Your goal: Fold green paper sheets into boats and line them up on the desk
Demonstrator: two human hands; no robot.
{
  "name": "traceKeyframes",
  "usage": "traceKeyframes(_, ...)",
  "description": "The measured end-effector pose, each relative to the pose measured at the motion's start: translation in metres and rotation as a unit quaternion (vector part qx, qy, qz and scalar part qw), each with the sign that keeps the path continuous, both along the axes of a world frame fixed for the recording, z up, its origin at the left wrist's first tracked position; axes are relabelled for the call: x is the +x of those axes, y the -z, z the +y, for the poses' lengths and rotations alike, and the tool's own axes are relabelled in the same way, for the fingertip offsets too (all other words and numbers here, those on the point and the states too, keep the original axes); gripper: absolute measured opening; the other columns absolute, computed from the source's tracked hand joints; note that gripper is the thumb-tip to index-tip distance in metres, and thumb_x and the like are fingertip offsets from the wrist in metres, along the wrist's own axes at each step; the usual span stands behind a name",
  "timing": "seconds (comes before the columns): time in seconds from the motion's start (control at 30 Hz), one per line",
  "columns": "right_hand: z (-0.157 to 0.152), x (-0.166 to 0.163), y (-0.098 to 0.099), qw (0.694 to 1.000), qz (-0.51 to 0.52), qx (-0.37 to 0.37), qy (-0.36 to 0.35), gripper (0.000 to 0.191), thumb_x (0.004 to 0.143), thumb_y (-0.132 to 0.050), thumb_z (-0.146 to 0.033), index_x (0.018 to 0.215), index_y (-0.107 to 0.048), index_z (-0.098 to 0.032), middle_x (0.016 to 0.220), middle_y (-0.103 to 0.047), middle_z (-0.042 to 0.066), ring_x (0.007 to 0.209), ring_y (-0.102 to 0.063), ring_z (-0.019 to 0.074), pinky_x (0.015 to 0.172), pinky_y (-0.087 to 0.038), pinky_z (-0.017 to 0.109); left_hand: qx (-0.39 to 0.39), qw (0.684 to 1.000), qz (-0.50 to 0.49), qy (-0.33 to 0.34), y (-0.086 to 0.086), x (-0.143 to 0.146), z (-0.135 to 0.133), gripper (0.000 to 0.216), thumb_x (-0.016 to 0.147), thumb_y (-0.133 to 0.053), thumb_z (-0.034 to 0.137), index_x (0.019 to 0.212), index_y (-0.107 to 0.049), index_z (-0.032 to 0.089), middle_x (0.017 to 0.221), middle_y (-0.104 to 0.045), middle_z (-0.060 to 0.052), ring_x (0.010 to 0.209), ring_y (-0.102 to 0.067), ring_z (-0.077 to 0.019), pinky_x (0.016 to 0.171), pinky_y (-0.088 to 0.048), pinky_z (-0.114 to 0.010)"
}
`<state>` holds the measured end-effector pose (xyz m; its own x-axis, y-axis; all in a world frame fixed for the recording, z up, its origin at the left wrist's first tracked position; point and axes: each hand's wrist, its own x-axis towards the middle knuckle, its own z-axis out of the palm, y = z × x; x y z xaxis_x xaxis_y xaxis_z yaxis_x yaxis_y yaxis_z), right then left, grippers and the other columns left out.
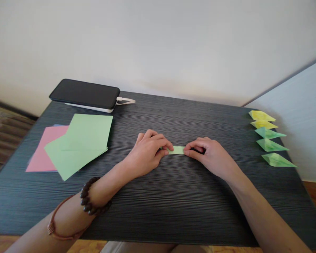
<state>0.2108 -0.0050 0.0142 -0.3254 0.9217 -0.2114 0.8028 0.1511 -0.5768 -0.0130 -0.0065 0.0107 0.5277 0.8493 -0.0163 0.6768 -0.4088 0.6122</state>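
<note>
A narrow folded strip of light green paper lies across the middle of the dark table, between my two hands. My left hand pinches its left end between thumb and fingers, hiding that end. At the strip's right end, my right hand closes thumb and forefinger on the paper. Only the middle stretch of the strip shows. Along the table's right side sit several folded paper pieces with pointed ends: yellow ones at the back and green ones nearer me.
On the left, light green sheets overlap a pink sheet. A black phone rests on a white block with a short white cable. Behind the dark table stands a pale wall.
</note>
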Motion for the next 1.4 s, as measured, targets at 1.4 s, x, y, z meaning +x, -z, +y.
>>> traceKeyframes(1.4, -0.001, -0.001, 0.000, 0.995, -0.030, 0.088, -0.028, 0.014, 0.085, -0.058, -0.036, 0.079, -0.064, -0.025, 0.081, -0.059, 0.001, 0.081, -0.048, 0.0190, 0.075, -0.031, 0.036, 0.015, 0.999, 0.047, -0.017, 0.001, 0.001, -0.001, 0.017, 0.089, -0.052, 0.030, 0.101, -0.065, 0.031, 0.097, -0.054, -0.002, 0.097, -0.042, -0.0223, 0.083, -0.034, -0.039)
